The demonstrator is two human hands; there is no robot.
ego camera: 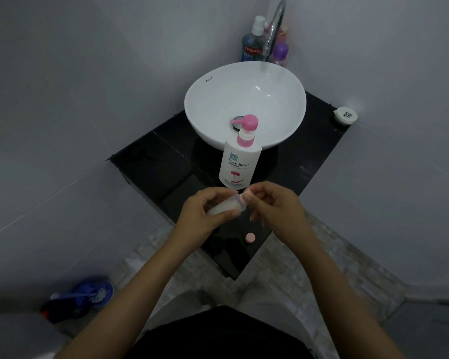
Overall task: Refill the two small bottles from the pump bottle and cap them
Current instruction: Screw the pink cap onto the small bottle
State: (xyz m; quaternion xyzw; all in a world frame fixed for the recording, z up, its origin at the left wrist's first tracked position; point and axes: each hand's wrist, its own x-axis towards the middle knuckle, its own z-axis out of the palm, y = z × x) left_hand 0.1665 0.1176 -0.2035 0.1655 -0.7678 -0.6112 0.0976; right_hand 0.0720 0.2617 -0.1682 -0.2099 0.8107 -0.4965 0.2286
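My left hand (202, 211) holds a small translucent bottle (224, 206) tilted on its side, with whitish liquid inside. The fingertips of my right hand (272, 206) pinch a pink cap (245, 197) at the bottle's mouth. The white pump bottle (237, 161) with its pink pump head stands upright on the black counter (153, 164), just beyond my hands. A second pink cap (250, 238) lies loose on the counter below my right hand. A second small bottle is not visible.
A white basin (244, 104) sits behind the pump bottle under a chrome tap (275, 29). Mouthwash (253, 45) and a purple bottle (280, 53) stand at the back. A white round object (345, 115) rests at the counter's right corner. A blue toilet brush (88, 294) lies on the floor, left.
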